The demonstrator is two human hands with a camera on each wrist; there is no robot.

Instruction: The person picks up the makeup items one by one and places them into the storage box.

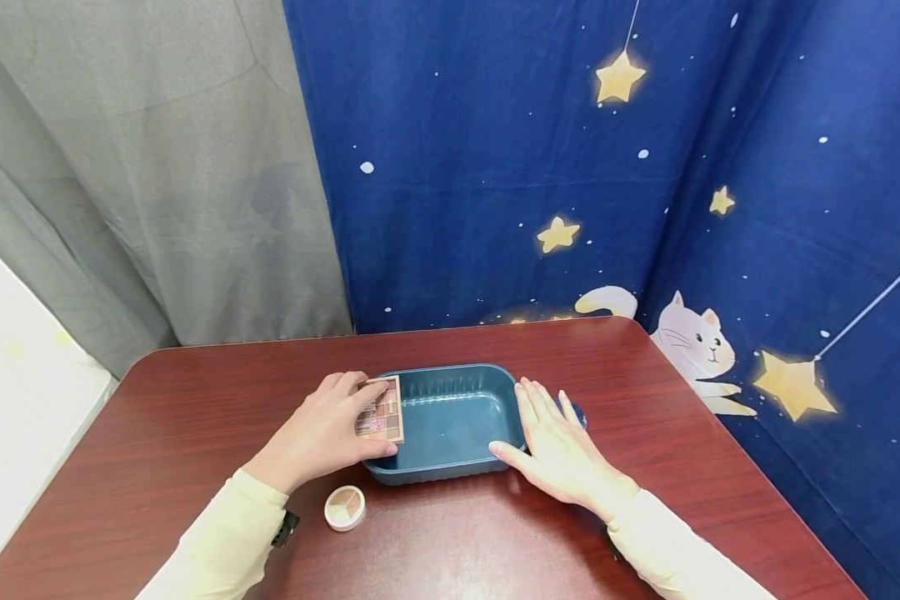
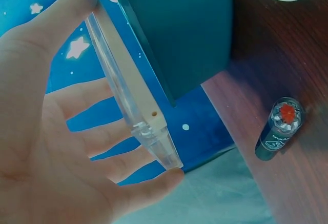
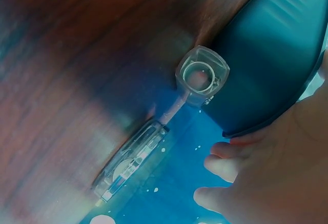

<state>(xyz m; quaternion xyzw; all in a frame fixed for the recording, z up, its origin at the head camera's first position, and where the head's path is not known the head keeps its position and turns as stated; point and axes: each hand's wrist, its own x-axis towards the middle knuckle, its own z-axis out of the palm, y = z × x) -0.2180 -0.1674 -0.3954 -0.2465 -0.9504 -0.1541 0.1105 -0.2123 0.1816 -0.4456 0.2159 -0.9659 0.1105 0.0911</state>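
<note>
My left hand grips an eyeshadow palette over the left end of a teal plastic tub. In the left wrist view, the palette's clear lid and pale base show edge-on, spanned between thumb and fingers beside the tub wall. At the tub's right rim rests my right hand, its fingers straight and the thumb over the edge. Inside the tub, the visible floor is bare. Both hands wear pale sleeves.
A round three-shade compact lies in front of the tub. The left wrist view has a small dark tube with a red top. Beyond the right hand stand a clear squarish bottle and a flat clear case.
</note>
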